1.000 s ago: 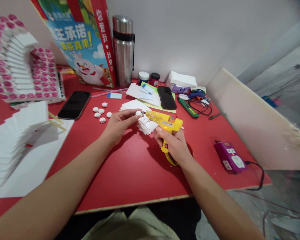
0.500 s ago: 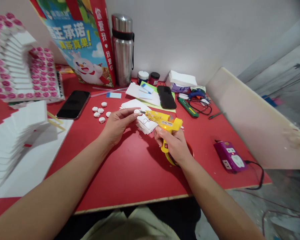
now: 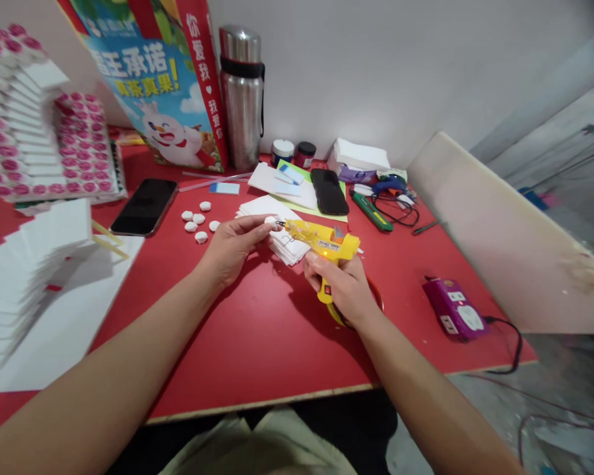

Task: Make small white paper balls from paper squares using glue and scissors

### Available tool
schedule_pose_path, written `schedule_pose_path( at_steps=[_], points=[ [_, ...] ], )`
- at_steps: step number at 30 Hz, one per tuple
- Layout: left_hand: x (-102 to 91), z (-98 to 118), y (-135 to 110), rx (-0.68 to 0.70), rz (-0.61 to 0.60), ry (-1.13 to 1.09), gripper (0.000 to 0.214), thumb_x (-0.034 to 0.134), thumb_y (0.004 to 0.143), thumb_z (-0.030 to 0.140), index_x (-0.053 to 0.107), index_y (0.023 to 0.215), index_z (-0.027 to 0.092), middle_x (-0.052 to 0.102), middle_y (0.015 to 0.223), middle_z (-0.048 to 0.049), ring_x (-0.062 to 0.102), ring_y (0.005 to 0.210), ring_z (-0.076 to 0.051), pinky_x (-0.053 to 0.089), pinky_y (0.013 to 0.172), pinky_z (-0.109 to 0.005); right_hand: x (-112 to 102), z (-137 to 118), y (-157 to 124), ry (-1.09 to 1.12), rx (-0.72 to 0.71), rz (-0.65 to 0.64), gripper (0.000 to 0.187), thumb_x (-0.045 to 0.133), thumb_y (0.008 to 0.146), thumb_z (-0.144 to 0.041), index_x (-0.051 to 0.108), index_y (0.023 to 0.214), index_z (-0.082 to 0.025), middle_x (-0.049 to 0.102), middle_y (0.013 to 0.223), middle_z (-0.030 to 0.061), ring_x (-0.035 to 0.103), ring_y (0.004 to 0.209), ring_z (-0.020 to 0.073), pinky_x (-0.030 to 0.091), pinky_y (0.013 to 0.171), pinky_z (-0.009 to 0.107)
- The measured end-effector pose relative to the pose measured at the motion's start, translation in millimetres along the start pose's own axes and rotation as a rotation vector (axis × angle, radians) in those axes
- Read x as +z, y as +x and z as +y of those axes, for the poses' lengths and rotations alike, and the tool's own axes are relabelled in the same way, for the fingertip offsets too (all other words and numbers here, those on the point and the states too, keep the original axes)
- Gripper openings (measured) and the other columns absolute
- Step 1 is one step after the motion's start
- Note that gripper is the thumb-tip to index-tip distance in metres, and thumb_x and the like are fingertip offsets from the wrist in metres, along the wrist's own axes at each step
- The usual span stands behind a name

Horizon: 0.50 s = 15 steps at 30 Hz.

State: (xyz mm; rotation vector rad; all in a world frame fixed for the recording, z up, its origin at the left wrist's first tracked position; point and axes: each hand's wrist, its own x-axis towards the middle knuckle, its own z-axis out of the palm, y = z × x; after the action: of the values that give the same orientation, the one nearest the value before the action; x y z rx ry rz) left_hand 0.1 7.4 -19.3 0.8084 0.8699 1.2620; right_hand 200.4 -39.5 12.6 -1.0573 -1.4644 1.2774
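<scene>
Between the thumb and fingers of my left hand [image 3: 235, 245] is a small round white piece [image 3: 272, 221]. My right hand [image 3: 344, 284] is wrapped round the handle of a yellow hot glue gun [image 3: 321, 239], whose small light glows orange. Its metal nozzle points left and meets the white piece, or nearly so; I cannot tell exactly. Under the nozzle lies a stack of white paper pieces [image 3: 291, 247]. Several similar white pieces [image 3: 198, 218] are scattered on the red table left of my left hand. A round yellow-and-red object shows partly behind my right wrist.
Fanned white steps [image 3: 34, 270] stand on a white board at left, with a pink-and-white decorated model [image 3: 86, 145] behind. Two phones [image 3: 146, 206], a steel flask [image 3: 241, 99], a printed bag [image 3: 163, 86] and a green-handled tool [image 3: 372, 211] lie about. A purple power socket [image 3: 454, 310] sits at right.
Almost nothing differs. Both hands keep the white piece and the glue gun in nearly the same place, and the whole view has shifted very slightly.
</scene>
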Motion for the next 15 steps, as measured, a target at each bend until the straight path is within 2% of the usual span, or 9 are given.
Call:
schedule_pose_path(
  at_steps=[15],
  points=[
    [1.4,2.9,0.0,-0.041,0.016,-0.039,0.034,0.095,0.066,0.035,0.082,0.089,0.014,0.078,0.088,-0.0069,0.064,0.065,-0.008,0.055,0.065,-0.020,1.4,0.2,-1.3,0.008,-0.005,-0.011,0.041,0.063,0.095,-0.041,0.056,0.061,-0.019,0.049,0.052,-0.0025,0.044,0.050,0.0105,0.035,0.053,0.028]
  ],
)
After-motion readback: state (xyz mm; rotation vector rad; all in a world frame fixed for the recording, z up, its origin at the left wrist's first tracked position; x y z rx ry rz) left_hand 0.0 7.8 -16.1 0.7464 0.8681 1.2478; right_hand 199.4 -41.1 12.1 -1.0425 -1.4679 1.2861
